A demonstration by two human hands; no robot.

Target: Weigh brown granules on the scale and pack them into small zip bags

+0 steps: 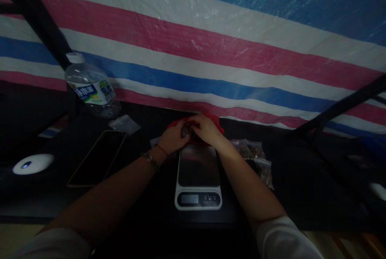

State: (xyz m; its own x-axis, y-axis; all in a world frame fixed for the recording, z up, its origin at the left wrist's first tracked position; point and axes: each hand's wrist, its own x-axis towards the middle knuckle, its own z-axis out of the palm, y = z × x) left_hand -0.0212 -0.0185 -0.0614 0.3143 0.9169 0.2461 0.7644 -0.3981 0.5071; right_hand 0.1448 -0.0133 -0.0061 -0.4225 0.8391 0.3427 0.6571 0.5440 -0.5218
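My left hand (pixel 175 137) is closed on a small clear plastic bag (pixel 186 131) with dark contents. Just beside it, my right hand (pixel 205 129) has its fingers curled in at the bag; what they grip is hidden. Both hands are over a red bag or cloth (pixel 216 120), and dark material seems to lie in it. In front of them sits a white kitchen scale (pixel 199 170) with a dark top and a small display. Several filled zip bags (pixel 256 150) lie to the right of my right forearm.
On the left of the black table (pixel 144 218) are a phone (pixel 98 158), a white computer mouse (pixel 33 164), a flat clear zip bag (pixel 124 124) and a large plastic bottle (pixel 92 86). A striped tarp (pixel 211 50) hangs behind the table, with dark frame bars at both sides.
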